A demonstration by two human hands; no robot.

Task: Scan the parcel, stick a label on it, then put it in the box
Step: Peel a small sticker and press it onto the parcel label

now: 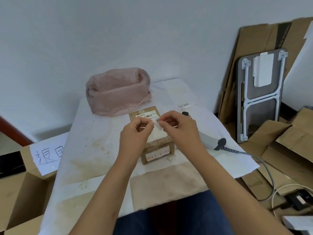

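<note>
Nearest the camera, two bare forearms reached up from the lap over a stained white cloth (pixel 94 126) that covered the table. Just beyond them stood the parcel (pixel 158 150), a small brown carton sitting upright near the middle of the cloth, with a printed shipping slip on its top and a hand-marked tag on its near face. Directly above it the left hand (pixel 135 134) and the right hand (pixel 179 128) met, each with thumb and forefinger closed in a pinch on a small white label (pixel 156 123); whether it was being peeled from its backing or lowered onto the carton could not be told. By that grip, the labelling step seemed to be in hand. The next move would probably call for laying the label flat on a bare part of the top and pressing it down. Right of the parcel lay the scanner (pixel 210 141), set down with its cable trailing off the table. Farther back sat a pink bag (pixel 116 94). At the left, beside the table, an open cardboard box (pixel 25 192) likely awaited the parcel.
</note>
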